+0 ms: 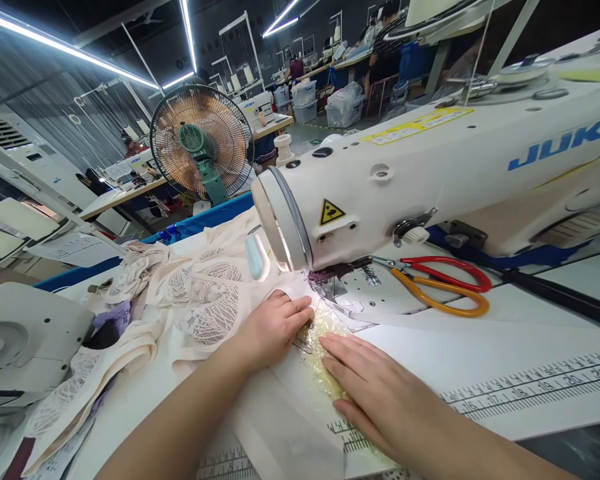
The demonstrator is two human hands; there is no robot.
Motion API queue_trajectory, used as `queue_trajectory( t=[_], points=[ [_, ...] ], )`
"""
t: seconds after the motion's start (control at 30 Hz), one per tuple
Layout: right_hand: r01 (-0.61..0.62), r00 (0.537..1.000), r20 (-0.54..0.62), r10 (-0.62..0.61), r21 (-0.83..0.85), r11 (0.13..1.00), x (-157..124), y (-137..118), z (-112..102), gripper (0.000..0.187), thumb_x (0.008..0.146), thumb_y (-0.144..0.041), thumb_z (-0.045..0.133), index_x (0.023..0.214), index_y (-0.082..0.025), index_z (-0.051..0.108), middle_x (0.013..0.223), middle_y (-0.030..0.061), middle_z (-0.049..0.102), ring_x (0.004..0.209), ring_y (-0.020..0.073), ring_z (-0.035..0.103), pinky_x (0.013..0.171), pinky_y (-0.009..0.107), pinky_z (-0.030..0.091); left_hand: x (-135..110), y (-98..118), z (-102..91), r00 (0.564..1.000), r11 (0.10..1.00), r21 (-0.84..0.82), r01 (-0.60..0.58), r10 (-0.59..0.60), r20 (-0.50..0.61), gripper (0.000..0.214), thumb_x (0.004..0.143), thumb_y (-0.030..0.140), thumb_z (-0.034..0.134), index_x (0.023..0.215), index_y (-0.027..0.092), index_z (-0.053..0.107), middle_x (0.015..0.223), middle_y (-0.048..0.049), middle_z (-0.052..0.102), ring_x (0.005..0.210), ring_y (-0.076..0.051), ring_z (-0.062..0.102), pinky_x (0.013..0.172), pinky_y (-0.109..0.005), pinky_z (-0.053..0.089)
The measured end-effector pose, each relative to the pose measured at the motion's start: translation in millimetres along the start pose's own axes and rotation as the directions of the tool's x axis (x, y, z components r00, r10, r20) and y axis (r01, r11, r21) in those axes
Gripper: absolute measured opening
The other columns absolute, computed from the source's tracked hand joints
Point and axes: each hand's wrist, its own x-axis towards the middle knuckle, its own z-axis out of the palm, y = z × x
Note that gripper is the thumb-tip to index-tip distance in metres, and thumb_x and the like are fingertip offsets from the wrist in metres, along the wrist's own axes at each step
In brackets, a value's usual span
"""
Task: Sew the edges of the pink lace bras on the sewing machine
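Observation:
In front of the sewing machine's needle area, my left hand [280, 323] is closed with bent fingers on a sheer beige fabric piece [285, 413], which runs down over the table edge. Lace bra cups [215, 310] in the same beige lie to its left. My right hand [370, 380] rests with outstretched fingers on a shiny, pale yellow plastic-like strip [317, 367] beside the fabric. The white sewing machine [360, 193] reaches over from the right. Its needle and presser foot are small and partly hidden near my left fingertips.
Scissors [445, 283] with red and orange handles lie on the machine bed to the right. A printed ruler [535, 385] runs along the table's front. More beige lace garments [80, 387] are heaped at left beside another machine [25, 347]. A fan [200, 143] stands behind.

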Motion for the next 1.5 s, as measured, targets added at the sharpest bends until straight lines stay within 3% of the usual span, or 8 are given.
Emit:
queue_trajectory(
  t=[0.5, 0.7, 0.93, 1.07, 1.2, 1.27, 1.37, 1.5],
  points=[
    [-0.009, 1.0, 0.009, 0.008, 0.015, 1.0, 1.1, 0.2, 0.7, 0.029, 0.086, -0.023, 0.048, 0.111, -0.014, 0.061, 0.125, 0.0138, 0.06, 0.117, 0.0268, 0.055, 0.096, 0.044, 0.048, 1.9, -25.4, 7.2, 1.0, 0.996, 0.085, -0.002, 0.0, 0.015, 0.03, 0.09, 0.011, 0.04, 0.112, 0.014, 0.061, 0.122, -0.0129, 0.063, 0.088, -0.021, 0.06, 0.081, -0.04, 0.05],
    [0.008, 0.994, -0.108, -0.009, -0.003, 1.0, 5.6, -3.5, -5.0, 0.027, 0.087, -0.019, 0.046, 0.11, -0.014, 0.059, 0.118, 0.0131, 0.063, 0.112, 0.0257, 0.057, 0.095, 0.042, 0.047, 3.9, -36.0, 9.1, 0.998, 0.985, 0.169, 0.033, -0.042, 0.05, 0.029, 0.093, 0.015, 0.039, 0.11, 0.014, 0.062, 0.117, -0.0108, 0.065, 0.09, -0.02, 0.06, 0.083, -0.038, 0.05],
    [0.158, 0.96, -0.237, -0.149, 0.02, 0.987, 5.6, -54.8, 19.8, 0.012, 0.081, -0.016, 0.049, 0.09, -0.02, 0.058, 0.075, 0.0018, 0.062, 0.062, 0.017, 0.053, 0.057, 0.031, 0.043, -7.8, -24.8, -5.0, 0.966, 0.885, 0.419, 0.203, -0.25, 0.061, 0.027, 0.088, 0.012, 0.045, 0.109, 0.014, 0.061, 0.116, -0.0104, 0.064, 0.098, -0.025, 0.058, 0.078, -0.037, 0.051],
    [0.114, 0.964, -0.227, -0.139, -0.12, 0.986, -6.6, -68.3, 43.0, 0.009, 0.073, -0.013, 0.056, 0.079, -0.019, 0.058, 0.069, 0.0021, 0.058, 0.061, 0.0177, 0.05, 0.055, 0.031, 0.039, -45.5, -2.1, -27.6, 0.881, 0.73, 0.566, 0.383, -0.473, 0.014, 0.043, 0.08, 0.008, 0.05, 0.122, 0.013, 0.053, 0.115, -0.0142, 0.062, 0.098, -0.029, 0.058, 0.078, -0.042, 0.05],
    [0.145, 0.981, -0.128, -0.148, -0.027, 0.989, -12.4, -64.3, 38.8, 0.009, 0.068, -0.011, 0.062, 0.07, -0.018, 0.056, 0.071, 0.0029, 0.059, 0.066, 0.0171, 0.053, 0.058, 0.028, 0.041, -87.7, 21.0, -48.3, 0.707, 0.595, 0.628, 0.502, -0.701, 0.098, 0.041, 0.086, 0.014, 0.045, 0.126, 0.01, 0.052, 0.102, -0.0161, 0.063, 0.088, -0.029, 0.061, 0.077, -0.044, 0.049],
    [0.179, 0.978, -0.119, -0.174, 0.028, 0.983, -10.7, -61.7, 30.9, 0.016, 0.068, -0.004, 0.059, 0.067, -0.019, 0.054, 0.069, 0.0011, 0.06, 0.064, 0.0148, 0.053, 0.057, 0.026, 0.04, -100.6, 31.5, -55.2, 0.637, 0.603, 0.61, 0.513, -0.744, 0.2, 0.042, 0.089, 0.018, 0.041, 0.129, 0.009, 0.049, 0.108, -0.0172, 0.061, 0.097, -0.03, 0.059, 0.087, -0.047, 0.046],
    [0.205, 0.964, -0.201, -0.175, 0.144, 0.968, -4.6, -57.1, 10.1, 0.022, 0.076, 0.002, 0.049, 0.074, -0.019, 0.057, 0.072, 0.0009, 0.062, 0.067, 0.0142, 0.055, 0.062, 0.026, 0.041, -107.1, 46.0, -63.4, 0.617, 0.673, 0.558, 0.485, -0.716, 0.328, 0.048, 0.087, 0.018, 0.041, 0.134, 0.01, 0.044, 0.119, -0.0177, 0.057, 0.108, -0.03, 0.054, 0.098, -0.049, 0.038],
    [0.21, 0.955, -0.269, -0.127, 0.31, 0.927, 1.5, -44.6, -34.9, 0.024, 0.088, -0.006, 0.04, 0.092, -0.019, 0.06, 0.08, 0.0052, 0.064, 0.073, 0.0161, 0.057, 0.066, 0.028, 0.045, -95.5, 57.4, -85.7, 0.516, 0.62, 0.512, 0.594, -0.782, 0.349, 0.05, 0.085, 0.011, 0.036, 0.133, 0.013, 0.047, 0.109, -0.0158, 0.062, 0.095, -0.029, 0.06, 0.083, -0.043, 0.047]
  ],
)
